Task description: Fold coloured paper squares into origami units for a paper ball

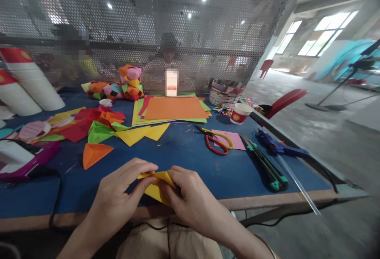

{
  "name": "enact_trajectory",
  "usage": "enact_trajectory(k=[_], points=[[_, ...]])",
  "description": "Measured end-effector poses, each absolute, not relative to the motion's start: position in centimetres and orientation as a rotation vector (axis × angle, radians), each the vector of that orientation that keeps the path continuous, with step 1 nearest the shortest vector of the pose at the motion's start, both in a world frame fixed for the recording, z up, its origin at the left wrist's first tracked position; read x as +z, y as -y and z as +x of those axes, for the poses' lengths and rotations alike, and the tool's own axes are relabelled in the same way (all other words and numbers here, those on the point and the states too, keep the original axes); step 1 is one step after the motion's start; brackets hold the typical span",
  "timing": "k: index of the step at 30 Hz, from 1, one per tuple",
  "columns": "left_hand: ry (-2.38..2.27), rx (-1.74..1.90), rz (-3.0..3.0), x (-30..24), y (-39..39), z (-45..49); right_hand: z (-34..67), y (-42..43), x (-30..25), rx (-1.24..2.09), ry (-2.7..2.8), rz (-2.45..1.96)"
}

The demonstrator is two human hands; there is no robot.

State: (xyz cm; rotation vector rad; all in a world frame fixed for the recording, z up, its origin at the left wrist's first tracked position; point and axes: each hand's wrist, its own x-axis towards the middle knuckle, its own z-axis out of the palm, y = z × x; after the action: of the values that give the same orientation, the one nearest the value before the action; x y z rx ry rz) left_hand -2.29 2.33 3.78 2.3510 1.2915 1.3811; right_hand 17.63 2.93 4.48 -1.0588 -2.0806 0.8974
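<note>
My left hand (118, 197) and my right hand (190, 199) meet over the near edge of the blue table (184, 160). Between them is a folded piece of yellow paper (156, 185). Left thumb and fingers pinch its upper left edge. The right hand's fingers press and pinch its right side, hiding part of it. Both hands are closed on the paper, held just above the table edge.
Folded orange triangle (93, 153), yellow triangles (139, 133) and a stack of coloured sheets (175, 109) lie ahead. Scissors (216, 142), a green utility knife (264, 163), blue glue gun (279, 146) and paper cup (240, 113) are right. A perforated screen (148, 33) backs the table; people sit behind it.
</note>
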Motion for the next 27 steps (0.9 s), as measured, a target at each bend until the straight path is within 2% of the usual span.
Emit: enact_trajectory(k=[7, 11, 24, 27], points=[[-1.592, 1.545, 1.843, 3.2, -1.4, -0.8, 16.9, -2.7, 3.5, 1.062, 1.636, -1.076], [-1.587, 1.552, 1.535, 2.4, -1.3, 0.1, 16.3, -2.3, 3.7, 1.246, 1.646, -1.039], [-1.352, 1.280, 1.217, 3.2, -0.9, 1.4, 16.8, -3.6, 4.0, 1.049, 1.587, -1.042], [-1.334, 1.288, 1.183, 3.4, -1.1, 1.6, 16.9, -3.3, 4.1, 1.200, 1.589, -1.040]])
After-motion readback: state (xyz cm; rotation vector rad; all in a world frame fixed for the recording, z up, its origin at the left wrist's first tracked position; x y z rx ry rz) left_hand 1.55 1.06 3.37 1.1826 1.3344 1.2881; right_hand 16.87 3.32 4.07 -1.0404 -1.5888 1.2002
